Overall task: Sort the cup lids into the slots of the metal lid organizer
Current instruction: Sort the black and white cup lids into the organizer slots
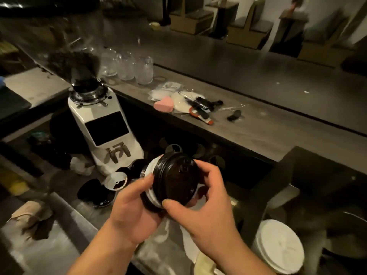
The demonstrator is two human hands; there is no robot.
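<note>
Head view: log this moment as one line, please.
left hand: holds lid stack | right hand: grips same stack | loose lids: lying beside grinder

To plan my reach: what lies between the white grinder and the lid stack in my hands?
Head view: a few loose black lids lie between grinder and lid stack.

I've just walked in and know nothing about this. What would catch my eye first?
Front and centre, the left hand and right hand grip a stack of cup lids, black and white mixed, held on its side. Just behind to the left stands a white coffee grinder with a dark screen, and on the counter beyond lies a pink heart-shaped object among clutter.
</note>
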